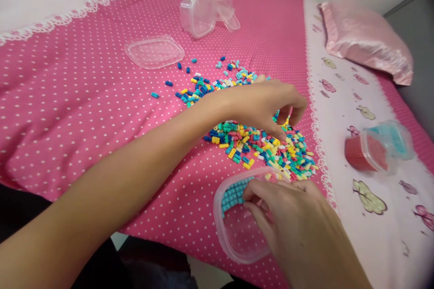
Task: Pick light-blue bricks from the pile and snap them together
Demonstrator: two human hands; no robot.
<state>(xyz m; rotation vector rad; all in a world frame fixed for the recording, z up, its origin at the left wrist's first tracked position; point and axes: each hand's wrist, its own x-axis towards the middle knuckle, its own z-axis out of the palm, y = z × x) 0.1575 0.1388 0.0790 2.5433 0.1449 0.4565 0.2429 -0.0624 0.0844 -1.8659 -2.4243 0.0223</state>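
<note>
Tiny multicoloured studded bricks lay heaped on the bedspread beneath the left hand, its fingers parted. The right hand, grip unclear, touched tightly rowed turquoise bricks inside a clear tub.

A: Where could something pass over the pink sheet?

B: On the left side, beyond the left forearm, there is open dotted cloth up to the flat lid.

A: And straight to the brick pile?

B: From the near left, the forearm crosses like a bar, and the left hand covers the middle of the pile.

A: May one enter the near tub?

B: The right hand blocks its right side; the lower left of the opening is free.

A: On the right?

B: A lane of cloth lies between the pile and the red-filled tub.
</note>
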